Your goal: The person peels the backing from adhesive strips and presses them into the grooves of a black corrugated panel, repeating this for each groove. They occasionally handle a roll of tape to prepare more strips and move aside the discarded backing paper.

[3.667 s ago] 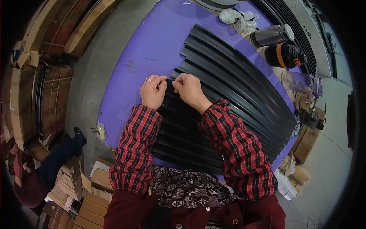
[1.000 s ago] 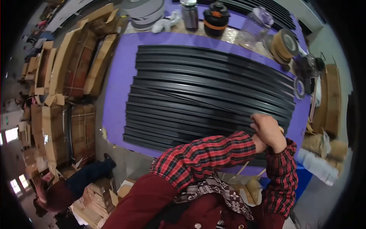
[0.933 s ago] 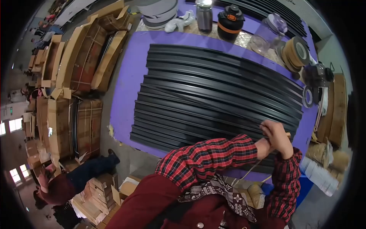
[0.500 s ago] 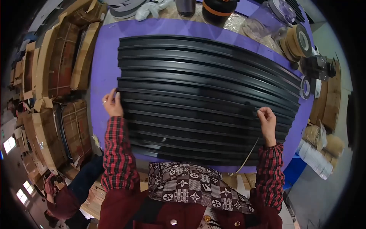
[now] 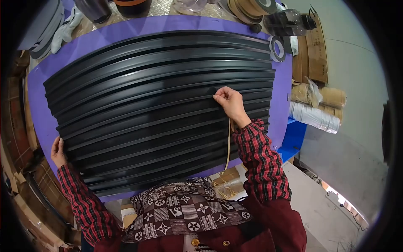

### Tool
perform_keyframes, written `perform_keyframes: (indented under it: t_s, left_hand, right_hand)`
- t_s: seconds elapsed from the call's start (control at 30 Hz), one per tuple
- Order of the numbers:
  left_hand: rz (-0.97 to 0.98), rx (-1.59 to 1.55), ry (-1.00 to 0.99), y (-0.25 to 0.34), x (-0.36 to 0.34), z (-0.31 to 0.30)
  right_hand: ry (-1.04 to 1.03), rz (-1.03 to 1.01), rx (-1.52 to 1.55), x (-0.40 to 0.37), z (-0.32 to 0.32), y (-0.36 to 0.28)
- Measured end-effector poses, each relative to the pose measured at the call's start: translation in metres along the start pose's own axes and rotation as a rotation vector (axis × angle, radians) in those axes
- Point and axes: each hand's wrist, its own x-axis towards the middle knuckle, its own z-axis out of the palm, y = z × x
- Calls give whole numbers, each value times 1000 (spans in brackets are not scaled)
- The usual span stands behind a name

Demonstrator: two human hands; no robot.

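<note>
Long black ribbed strips (image 5: 168,101) lie side by side on a purple tabletop (image 5: 42,101). My left hand (image 5: 58,152) is at their left ends, thumb and fingers slightly apart, the thumb touching an end. Over the right part of the strips, my right hand (image 5: 231,104) is closed in a pinch. A narrow tan band (image 5: 228,147) runs from under this hand down over the near edge of the table; its end in my fingertips is hidden.
Rolls of tape (image 5: 247,9) and dark containers line the far edge. A grey tape roll (image 5: 277,49) lies at the right. Cardboard boxes (image 5: 17,122) stand on the left, wrapped rolls (image 5: 315,117) on the right. Tangled tan band (image 5: 224,189) hangs below the near edge.
The view has swung to the right, so the table appears farther left. My left hand stays by the left ends, and my right hand keeps its pinch over the strips.
</note>
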Motion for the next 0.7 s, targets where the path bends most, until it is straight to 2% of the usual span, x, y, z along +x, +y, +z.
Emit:
perform_keyframes:
  t_s: [0.1, 0.53, 0.63, 0.7]
  left_hand:
    - [-47, 32, -1, 2, 3, -2]
    - [-66, 24, -35, -1, 8, -9]
    - [-82, 54, -17, 1, 6, -7]
    - [-58, 52, -23, 1, 7, -7]
  right_hand:
    - [-71, -4, -47, 1, -4, 1]
    - [-45, 24, -67, 4, -3, 3]
    - [-48, 42, -117, 4, -4, -2]
    - [-68, -16, -219, 4, -5, -4]
